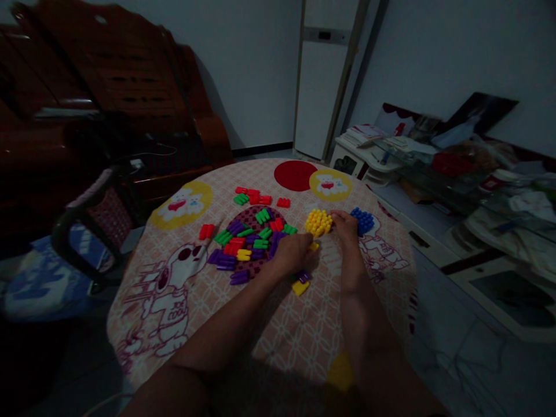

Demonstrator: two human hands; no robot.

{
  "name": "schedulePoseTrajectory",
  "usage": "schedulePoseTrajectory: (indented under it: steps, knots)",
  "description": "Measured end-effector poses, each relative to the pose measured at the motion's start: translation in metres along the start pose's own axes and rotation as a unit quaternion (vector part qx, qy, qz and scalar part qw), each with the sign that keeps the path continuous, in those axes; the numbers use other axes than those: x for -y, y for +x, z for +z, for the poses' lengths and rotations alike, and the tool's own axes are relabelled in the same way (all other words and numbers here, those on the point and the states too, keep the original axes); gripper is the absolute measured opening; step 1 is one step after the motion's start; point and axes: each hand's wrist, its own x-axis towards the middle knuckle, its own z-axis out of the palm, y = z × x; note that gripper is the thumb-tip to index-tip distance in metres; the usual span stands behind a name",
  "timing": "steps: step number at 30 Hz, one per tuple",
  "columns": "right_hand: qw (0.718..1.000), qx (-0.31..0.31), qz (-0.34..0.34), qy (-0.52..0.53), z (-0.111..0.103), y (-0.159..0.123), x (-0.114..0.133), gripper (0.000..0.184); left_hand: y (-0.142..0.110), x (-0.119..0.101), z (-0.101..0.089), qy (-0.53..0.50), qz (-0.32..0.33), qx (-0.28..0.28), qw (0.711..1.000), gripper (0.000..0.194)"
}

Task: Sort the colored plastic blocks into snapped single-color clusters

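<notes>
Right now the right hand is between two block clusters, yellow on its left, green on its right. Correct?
Not quite: the head view shows a blue cluster on the right, not green. The yellow cluster is left of the right hand, as you said.

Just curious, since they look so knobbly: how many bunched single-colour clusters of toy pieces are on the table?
2: the yellow cluster, just left of the right hand, and the blue cluster, just right of it. The left hand could be hiding others.
</notes>
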Motion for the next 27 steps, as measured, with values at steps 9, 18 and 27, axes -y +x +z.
schedulePoseTrajectory:
  steps: [9,18,27]
  knots:
    - [1.000,-0.004,0.007,0.013,0.001,-0.002,0.004,0.029,0.008,-0.003,0.006,-0.040,0.015,-0.017,0.999,0.028]
    - [1.000,0.001,-0.028,0.005,-0.001,-0.004,0.004,0.029,0.037,-0.021,0.003,-0.079,-0.001,-0.131,0.988,0.026]
    - [1.000,0.011,-0.022,-0.006,-0.003,-0.002,0.001,0.032,0.056,-0.033,0.022,-0.052,-0.028,-0.139,0.989,0.033]
